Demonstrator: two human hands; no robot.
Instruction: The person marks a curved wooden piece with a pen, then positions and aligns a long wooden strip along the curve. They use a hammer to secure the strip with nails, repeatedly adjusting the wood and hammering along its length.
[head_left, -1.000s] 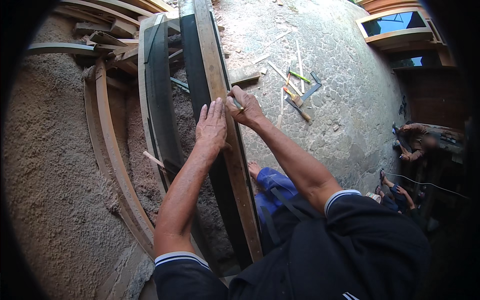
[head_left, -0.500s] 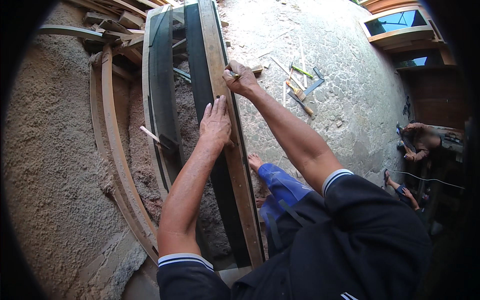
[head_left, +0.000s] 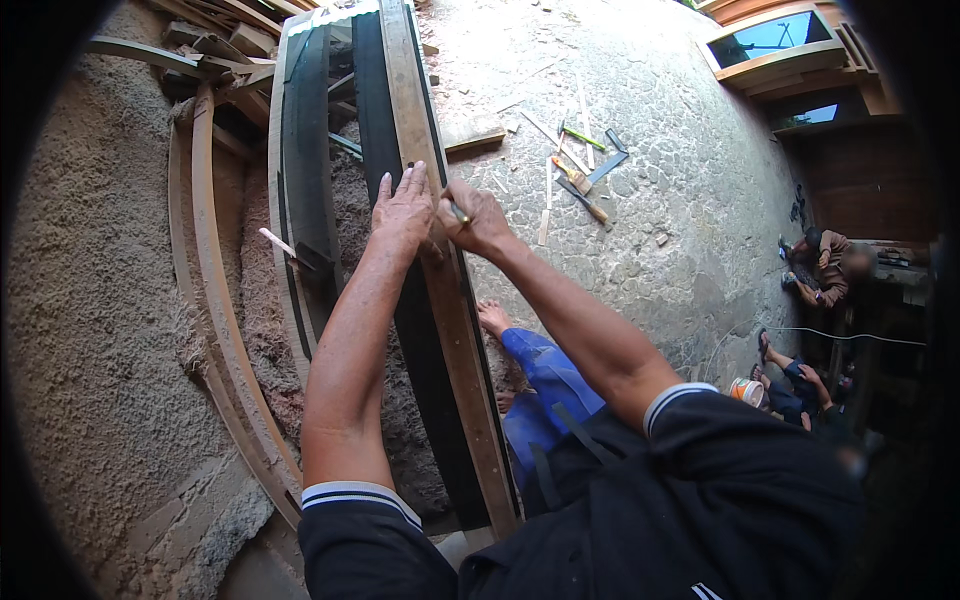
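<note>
Plank (head_left: 450, 310) | left hand (head_left: 403, 212) flat atop | right hand (head_left: 478, 222) clamped on slim tool (head_left: 459, 213) | (brush (head_left: 578, 181), square (head_left: 608, 167) on floor (head_left: 650, 120))

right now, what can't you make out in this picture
Head view: most of the slim tool, hidden by the right hand.
Head view: far end of the wooden bar, cut off by top edge.
Head view: whether the person in brown holds anything, too small.

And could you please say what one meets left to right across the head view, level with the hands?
Rough brown surface, curved brown wooden strip, curved dark panel, left hand, right hand, wooden-handled tool, person in brown.
</note>
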